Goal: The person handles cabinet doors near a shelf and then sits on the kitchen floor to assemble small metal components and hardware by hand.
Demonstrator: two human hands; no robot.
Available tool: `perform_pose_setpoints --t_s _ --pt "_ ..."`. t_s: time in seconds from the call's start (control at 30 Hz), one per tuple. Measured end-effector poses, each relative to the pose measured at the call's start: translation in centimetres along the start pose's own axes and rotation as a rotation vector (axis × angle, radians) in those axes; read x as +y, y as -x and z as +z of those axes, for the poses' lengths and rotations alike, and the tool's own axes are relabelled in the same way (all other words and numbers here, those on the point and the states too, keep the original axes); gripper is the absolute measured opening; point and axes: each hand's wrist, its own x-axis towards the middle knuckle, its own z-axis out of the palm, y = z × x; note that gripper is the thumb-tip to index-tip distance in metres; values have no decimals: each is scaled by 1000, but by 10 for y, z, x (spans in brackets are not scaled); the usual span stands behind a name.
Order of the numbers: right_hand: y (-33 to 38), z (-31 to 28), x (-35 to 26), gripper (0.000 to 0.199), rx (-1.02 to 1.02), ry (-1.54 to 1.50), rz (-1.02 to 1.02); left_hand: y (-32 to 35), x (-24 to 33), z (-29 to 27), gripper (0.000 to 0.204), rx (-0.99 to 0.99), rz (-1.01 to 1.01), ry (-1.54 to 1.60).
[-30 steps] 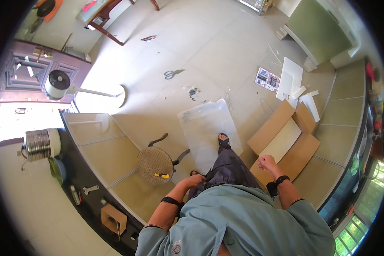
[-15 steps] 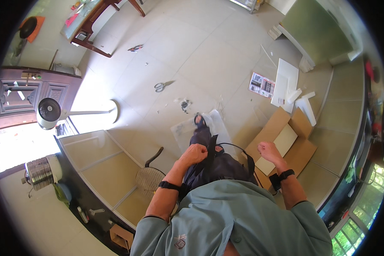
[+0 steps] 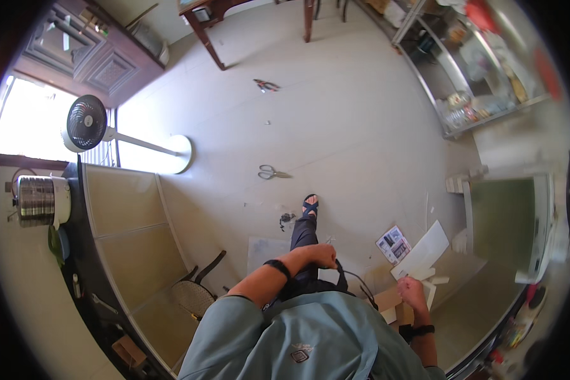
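My left hand is curled closed in front of my body, beside a black strap that hangs at my waist. Whether the two touch I cannot tell. Nothing sticks out of that fist. On the right, my right hand is also a fist with nothing showing from it, held above an open cardboard box that my arm and shirt partly cover. Each forearm wears a black band. My sandalled foot is stepped forward on the tiles, near a small dark clump.
Scissors and pliers lie on the floor ahead. A standing fan and a chair are at left. To the right are a printed sheet, a white panel, a greenish cabinet and a metal rack.
The view has turned rightward and forward, bringing in the metal rack. Both arms have swung with my body, and one foot is further ahead. Both hands remain closed.
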Motion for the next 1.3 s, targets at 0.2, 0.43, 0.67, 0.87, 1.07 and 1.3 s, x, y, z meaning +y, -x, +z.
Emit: perform_pose_setpoints --t_s 0.2,0.43,0.67,0.87,1.07,1.3 --pt "-114 -34 -99 20 -138 183 -185 -44 -19 -82 38 154 -65 -40" --pt "-236 -57 -162 21 -243 246 -288 -87 -39 -115 36 -22 130 1" --pt "-384 -91 -191 33 -566 546 -466 -73 -24 -190 24 500 -126 -37" --pt "-483 -137 -259 38 -889 747 -399 -36 56 -222 28 442 -603 381" --pt "-530 -126 -284 41 -1054 869 -600 -28 89 -218 26 454 -744 844" --pt "-581 -99 -364 30 -988 943 -654 -45 78 -184 61 625 -748 926"
